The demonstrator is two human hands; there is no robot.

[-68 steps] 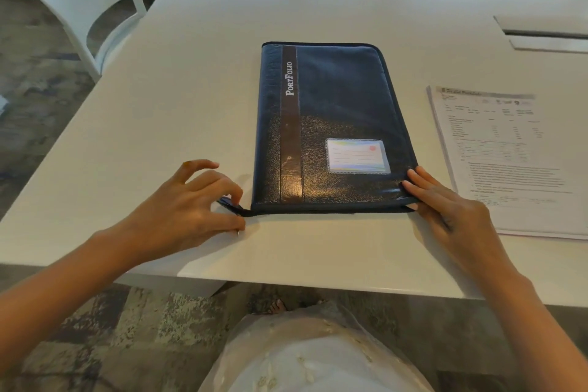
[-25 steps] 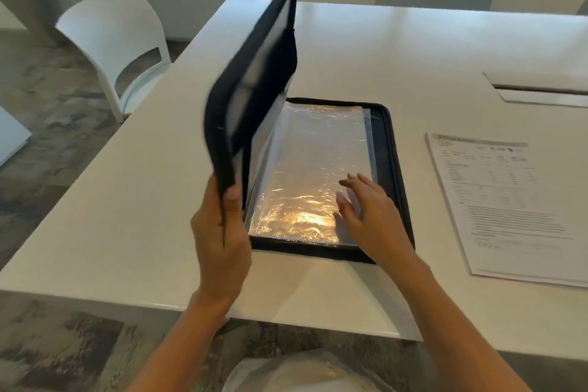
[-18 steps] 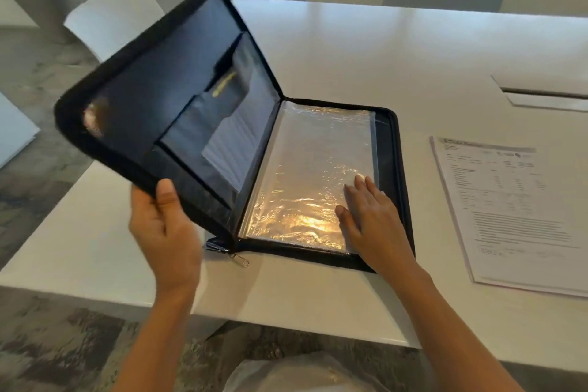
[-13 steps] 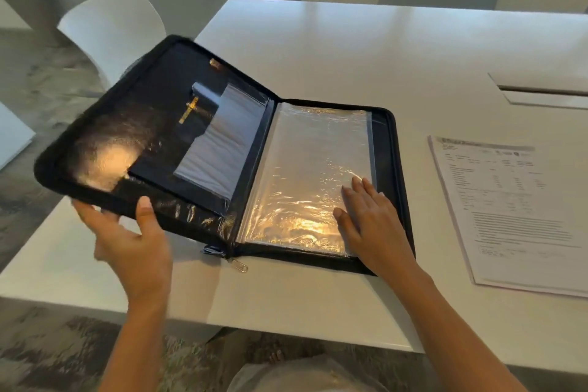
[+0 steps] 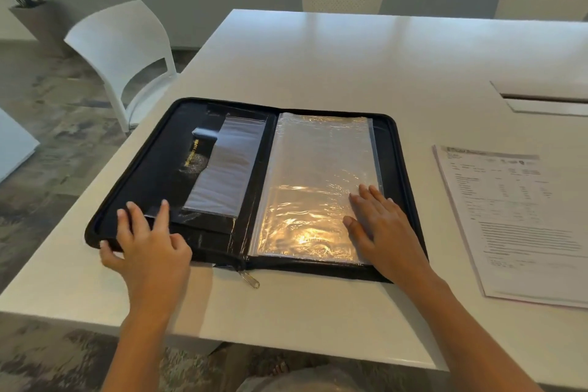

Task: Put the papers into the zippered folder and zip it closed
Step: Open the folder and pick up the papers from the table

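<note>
Black and lying opened flat on the white table (image 5: 318, 51), the one zippered fabric folder (image 5: 149, 169) holds a stack of clear plastic sleeves (image 5: 318, 175) on its right half and a pale pocket (image 5: 222, 175) on its left. We rest our left hand (image 5: 149, 245), fingers spread, on the folder's near left corner. Our right hand (image 5: 381, 226) lies flat and spread on the sleeves. One pile of printed white papers (image 5: 515, 219) sits apart, right of the folder. We count three pale chairs (image 5: 127, 51).
</note>
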